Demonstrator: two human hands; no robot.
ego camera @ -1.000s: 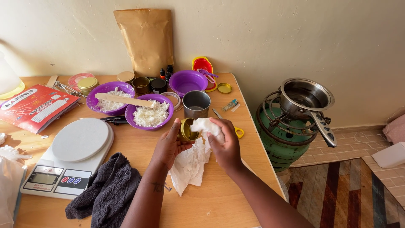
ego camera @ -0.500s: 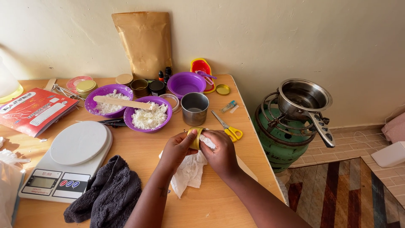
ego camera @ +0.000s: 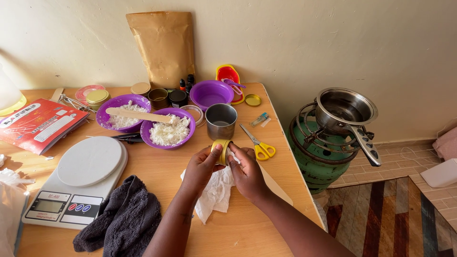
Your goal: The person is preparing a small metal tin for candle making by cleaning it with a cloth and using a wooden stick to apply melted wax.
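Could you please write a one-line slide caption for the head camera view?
Both hands, left hand and right hand, hold a small gold tin and white tissue above a wooden table.

White tissue partly hidden under both hands; small gold tin interior not visible; red booklet cut by left edge; clear bag cropped at lower-left corner
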